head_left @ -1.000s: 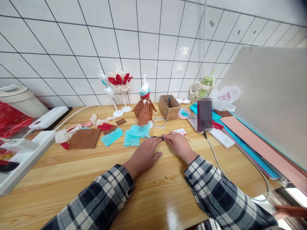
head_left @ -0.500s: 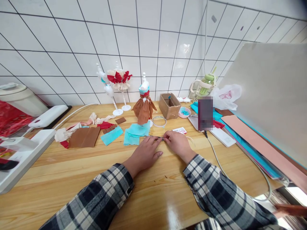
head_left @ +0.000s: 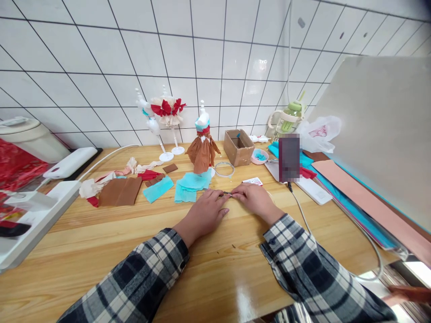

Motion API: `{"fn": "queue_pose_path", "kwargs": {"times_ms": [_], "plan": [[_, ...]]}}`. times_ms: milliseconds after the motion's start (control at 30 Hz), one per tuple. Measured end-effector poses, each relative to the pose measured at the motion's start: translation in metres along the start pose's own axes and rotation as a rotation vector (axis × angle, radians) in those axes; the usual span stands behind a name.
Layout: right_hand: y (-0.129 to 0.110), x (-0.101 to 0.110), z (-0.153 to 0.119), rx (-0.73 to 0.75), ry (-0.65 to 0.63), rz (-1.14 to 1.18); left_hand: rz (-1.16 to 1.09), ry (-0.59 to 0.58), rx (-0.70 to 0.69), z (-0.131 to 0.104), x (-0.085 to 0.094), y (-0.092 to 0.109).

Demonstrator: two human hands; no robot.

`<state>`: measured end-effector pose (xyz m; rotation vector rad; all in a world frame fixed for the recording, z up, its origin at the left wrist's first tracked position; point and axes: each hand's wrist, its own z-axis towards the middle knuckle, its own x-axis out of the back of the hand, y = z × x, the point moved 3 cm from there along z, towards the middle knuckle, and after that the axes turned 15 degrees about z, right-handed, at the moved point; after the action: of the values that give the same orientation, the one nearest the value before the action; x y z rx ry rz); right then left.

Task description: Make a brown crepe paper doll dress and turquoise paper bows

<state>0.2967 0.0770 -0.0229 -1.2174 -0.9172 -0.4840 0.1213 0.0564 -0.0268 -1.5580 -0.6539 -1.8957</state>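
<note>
My left hand point(head_left: 208, 213) rests palm down on the wooden table, its fingers over a thin dark rod-like thing point(head_left: 226, 193) and its thumb apart. The right end of that rod is pinched in the fingertips of my right hand point(head_left: 258, 202); its exact kind is too small to make out. Just beyond my left hand lie turquoise crepe paper pieces point(head_left: 190, 183). A small mannequin in a brown paper skirt point(head_left: 203, 150) stands behind them. Beyond my right hand are a wire ring point(head_left: 224, 169) and a small white-and-red card point(head_left: 252, 181).
Two more mannequins point(head_left: 156, 128) point(head_left: 170, 114) stand by the wall. A cardboard box point(head_left: 239, 157), a pink bowl point(head_left: 259, 161) and a phone point(head_left: 288, 159) with a cable sit at the back right. Brown paper point(head_left: 119, 193) and a power strip point(head_left: 43, 215) are on the left, coloured sheets point(head_left: 350, 184) far right.
My right wrist and forearm have shifted slightly to the right, with the fingertips still at the rod. My left hand has hardly moved. The view has shifted a little.
</note>
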Motion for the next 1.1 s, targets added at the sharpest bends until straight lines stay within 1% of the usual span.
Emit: {"fn": "queue_pose_path", "kwargs": {"times_ms": [67,167,233,333,400,500,633,733,833,900,933,1000,1033,1100], "plan": [[0.007,0.004,-0.002,-0.002,0.006,0.019,-0.005,0.004,-0.008,-0.001,-0.001,0.0],[0.012,0.008,-0.004,-0.027,0.094,0.012,-0.002,0.01,-0.027,-0.001,-0.003,0.0],[0.008,0.008,-0.005,0.001,0.125,0.01,0.009,0.011,-0.035,-0.001,-0.003,0.0],[-0.006,0.0,-0.006,0.041,0.075,-0.013,0.015,0.02,-0.035,0.0,-0.003,0.0],[-0.014,-0.005,-0.006,0.017,0.038,-0.044,-0.011,0.034,-0.027,-0.001,-0.003,-0.001],[-0.02,-0.011,-0.004,-0.019,0.027,-0.072,-0.083,0.053,-0.006,-0.001,-0.005,-0.005],[-0.025,-0.016,-0.002,-0.019,0.117,-0.104,-0.197,0.087,0.026,0.001,-0.009,-0.008],[-0.026,-0.021,0.001,-0.009,0.156,-0.146,-0.224,0.156,0.094,0.0,-0.004,-0.01],[-0.018,-0.02,0.003,-0.062,0.16,-0.178,-0.144,0.208,0.173,-0.011,0.01,-0.019],[-0.01,-0.015,0.004,-0.098,0.19,-0.178,-0.045,0.166,0.19,-0.026,0.017,-0.03],[-0.006,-0.012,0.003,-0.113,0.219,-0.17,0.006,0.119,0.176,-0.035,0.019,-0.037],[-0.002,-0.006,0.002,-0.123,0.289,-0.132,0.122,0.067,0.221,-0.053,0.022,-0.054],[-0.003,-0.004,0.001,-0.107,0.318,-0.106,0.169,0.052,0.262,-0.061,0.024,-0.062],[-0.012,-0.006,-0.002,-0.017,0.348,-0.054,0.19,-0.003,0.259,-0.073,0.025,-0.07]]}}
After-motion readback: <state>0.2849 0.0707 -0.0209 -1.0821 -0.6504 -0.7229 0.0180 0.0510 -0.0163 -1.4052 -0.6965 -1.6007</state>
